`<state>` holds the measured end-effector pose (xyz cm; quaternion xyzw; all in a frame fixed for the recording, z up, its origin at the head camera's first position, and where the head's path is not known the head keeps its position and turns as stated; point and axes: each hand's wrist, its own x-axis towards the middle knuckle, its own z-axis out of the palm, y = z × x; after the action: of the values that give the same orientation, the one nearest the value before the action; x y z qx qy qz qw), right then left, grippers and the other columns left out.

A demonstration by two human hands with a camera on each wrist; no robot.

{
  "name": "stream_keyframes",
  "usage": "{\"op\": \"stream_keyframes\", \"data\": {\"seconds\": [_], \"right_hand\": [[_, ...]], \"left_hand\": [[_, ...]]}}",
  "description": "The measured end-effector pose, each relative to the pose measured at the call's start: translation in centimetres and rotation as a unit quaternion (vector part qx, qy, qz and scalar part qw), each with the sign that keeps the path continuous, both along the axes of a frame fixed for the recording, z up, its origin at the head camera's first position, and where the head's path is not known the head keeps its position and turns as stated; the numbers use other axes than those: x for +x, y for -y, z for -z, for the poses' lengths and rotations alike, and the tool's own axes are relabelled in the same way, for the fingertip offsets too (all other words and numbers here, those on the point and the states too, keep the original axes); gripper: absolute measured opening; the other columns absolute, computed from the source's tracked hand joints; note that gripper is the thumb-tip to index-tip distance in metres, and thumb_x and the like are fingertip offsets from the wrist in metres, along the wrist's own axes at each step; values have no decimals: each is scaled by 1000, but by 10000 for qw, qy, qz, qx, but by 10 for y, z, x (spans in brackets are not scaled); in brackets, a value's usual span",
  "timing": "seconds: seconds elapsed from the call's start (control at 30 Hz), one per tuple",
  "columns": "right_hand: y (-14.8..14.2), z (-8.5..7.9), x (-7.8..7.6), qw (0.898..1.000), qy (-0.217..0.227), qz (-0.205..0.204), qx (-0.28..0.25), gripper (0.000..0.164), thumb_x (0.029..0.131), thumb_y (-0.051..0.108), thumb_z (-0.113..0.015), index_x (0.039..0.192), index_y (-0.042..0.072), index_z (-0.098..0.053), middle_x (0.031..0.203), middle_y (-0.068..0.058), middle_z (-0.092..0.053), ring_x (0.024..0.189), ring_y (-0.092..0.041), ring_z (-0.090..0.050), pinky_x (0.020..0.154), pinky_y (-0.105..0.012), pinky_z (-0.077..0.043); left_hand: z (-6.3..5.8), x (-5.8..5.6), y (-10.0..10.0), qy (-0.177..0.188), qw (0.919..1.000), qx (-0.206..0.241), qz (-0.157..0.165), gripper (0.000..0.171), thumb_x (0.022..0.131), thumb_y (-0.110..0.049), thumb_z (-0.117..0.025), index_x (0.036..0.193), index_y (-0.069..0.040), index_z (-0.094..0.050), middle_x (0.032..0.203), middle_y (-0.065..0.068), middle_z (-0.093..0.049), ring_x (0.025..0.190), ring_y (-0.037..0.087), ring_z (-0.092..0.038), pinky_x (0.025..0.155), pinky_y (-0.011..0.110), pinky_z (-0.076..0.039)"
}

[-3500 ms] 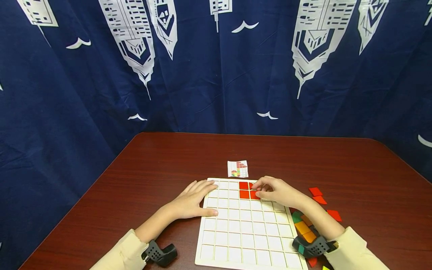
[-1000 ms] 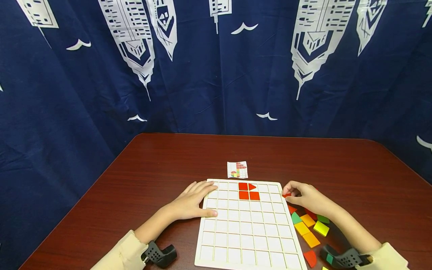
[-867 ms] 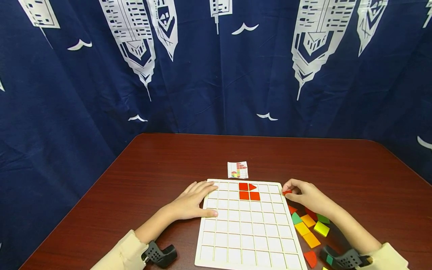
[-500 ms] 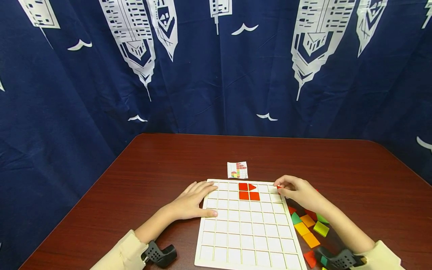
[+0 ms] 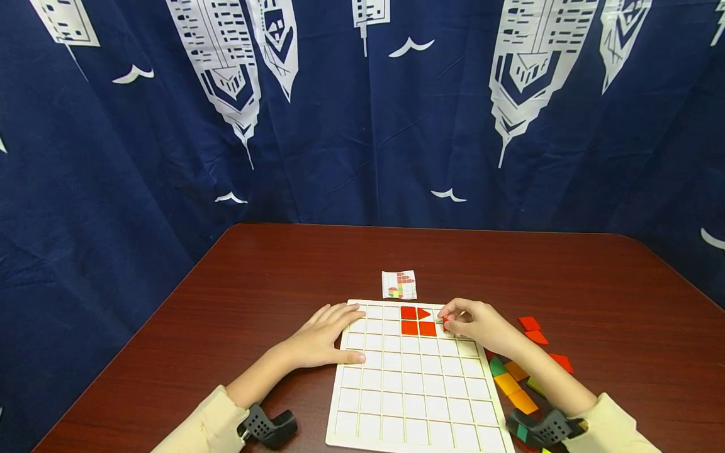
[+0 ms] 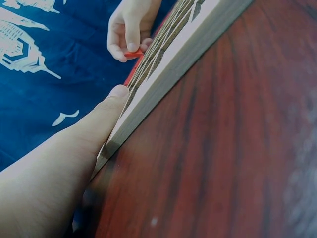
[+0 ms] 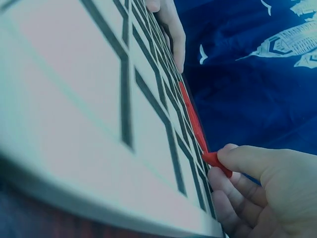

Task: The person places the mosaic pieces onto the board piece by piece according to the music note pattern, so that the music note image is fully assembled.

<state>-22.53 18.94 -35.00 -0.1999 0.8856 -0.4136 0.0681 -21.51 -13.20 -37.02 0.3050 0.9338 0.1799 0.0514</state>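
A white grid board [image 5: 374,377] with pale raised lines lies on the table. Three red square tiles [image 5: 410,328] and a red triangular tile [image 5: 423,314] sit in cells near its far edge. My left hand [image 5: 325,340] rests on the board's left edge with fingers spread and thumb out. Over the upper right cells, my right hand [image 5: 481,324] pinches a small red tile [image 7: 218,162] between thumb and fingers, just right of the placed tiles. The held tile's full outline is hidden by the fingers.
A small printed card [image 5: 399,284] with a coloured pattern lies beyond the board. Right of the board are loose red tiles [image 5: 536,338], a green piece [image 5: 496,366] and orange tiles [image 5: 522,401], some partly under the right forearm. A blue curtain [image 5: 340,126] hangs behind the table.
My right hand has gone from the placed tiles to the board's right side, then come back left over the board with another red tile. The left hand has stayed still.
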Motion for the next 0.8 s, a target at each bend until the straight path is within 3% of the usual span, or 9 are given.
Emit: {"op": "stream_keyframes", "data": {"seconds": [0.47,0.7,0.8], "right_hand": [[-1,5,-1,9999,66,-69,-132,21,86,22,-62,100,6,-59,84,-5,-62,72,-8,-56,64,-19,-47],[-3,-7,-7,9944,898,-499,-252,26,88,17,-59,103,-4,-57,88,-8,-63,76,-13,-57,67,-19,-49],[0,-12,-9,9909,1263,-419,-203,27,87,17,-60,103,-4,-58,89,-5,-66,76,-12,-57,66,-22,-47]], "left_hand": [[0,-1,0,-100,9999,-14,-32,79,77,-67,-51,141,-27,-29,151,-3,-22,140,23,-15,113,49,-9],[-1,-1,-2,-58,9999,-69,-88,79,76,-68,-51,139,-26,-30,150,-5,-22,140,20,-15,114,47,-9],[-2,1,-3,5,10000,-9,-82,79,76,-67,-53,139,-23,-32,150,-3,-23,140,20,-16,114,46,-8]]}}
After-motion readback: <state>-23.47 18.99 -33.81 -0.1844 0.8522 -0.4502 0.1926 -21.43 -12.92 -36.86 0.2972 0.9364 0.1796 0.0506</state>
